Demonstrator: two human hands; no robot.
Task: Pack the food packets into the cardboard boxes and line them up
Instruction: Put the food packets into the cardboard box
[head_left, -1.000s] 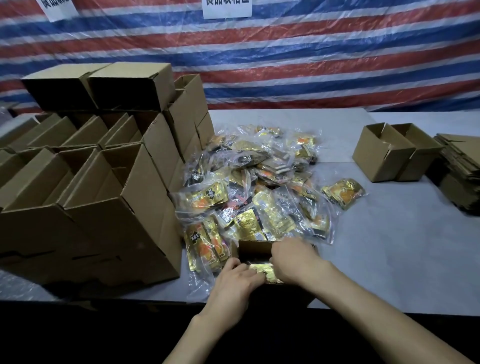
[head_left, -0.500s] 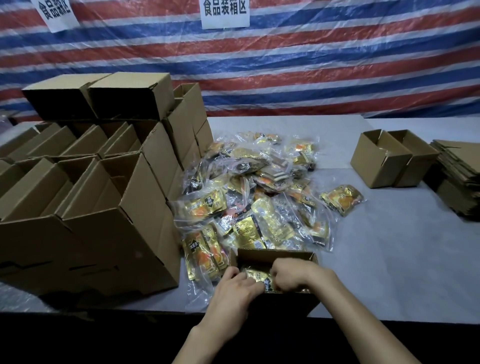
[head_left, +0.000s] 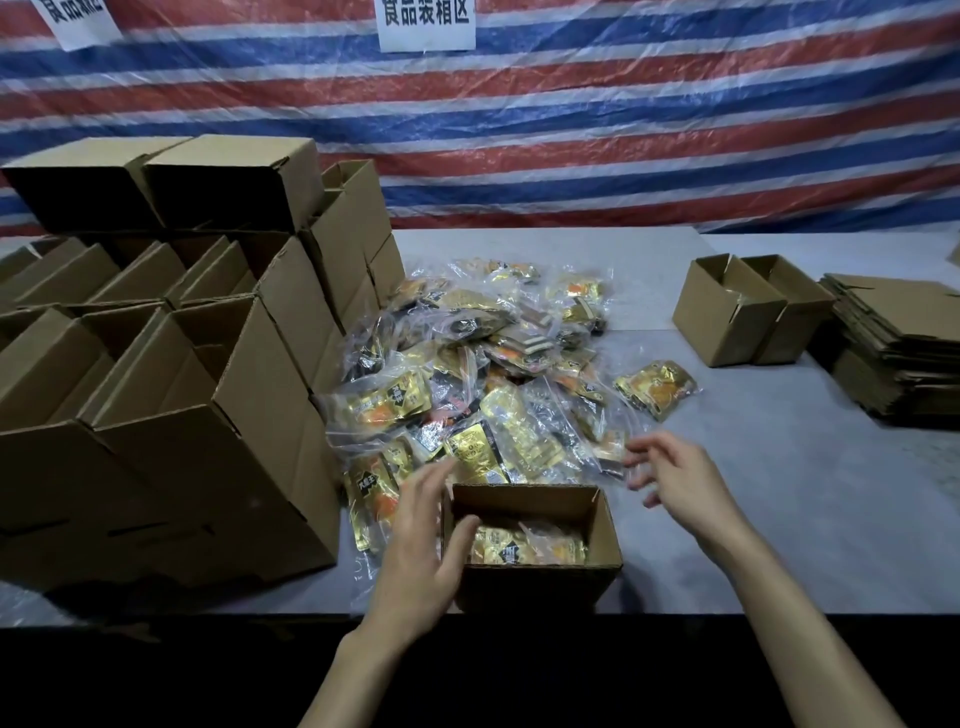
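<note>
Tarpaulin (head_left: 623, 130) in red, white and blue stripes hangs far beyond both hands, with two white paper signs (head_left: 426, 21) fixed at its top. Below it the pale grey surface (head_left: 779, 493) runs under everything. Well to the left of the left hand (head_left: 415, 551) rises a large stack of cardboard boxes (head_left: 182, 441), most with their flaps up and two closed ones on top. Directly beyond the fingers of both hands lies the heap of food packets (head_left: 467, 374), gold and orange pouches in clear bags, its near edge reaching the small box. Far to the right of the right hand (head_left: 680, 478) sits a pile of flattened cardboard (head_left: 893, 343), and just left of that pile stand two open boxes (head_left: 743, 312) side by side. Between the two hands, at the near edge of the surface, stands the small open box (head_left: 540, 582) with a few gold packets (head_left: 524, 545) lying flat in its bottom. The left hand's fingers (head_left: 431, 483) are straight and spread, blurred, reaching past the box's left wall, with the thumb across that rim; contact cannot be judged. The right hand's fingers (head_left: 641, 447) are loosely spread and hold nothing, hovering just right of the box by the heap's edge. A lone packet (head_left: 655, 387) lies beyond them, apart from the heap.
</note>
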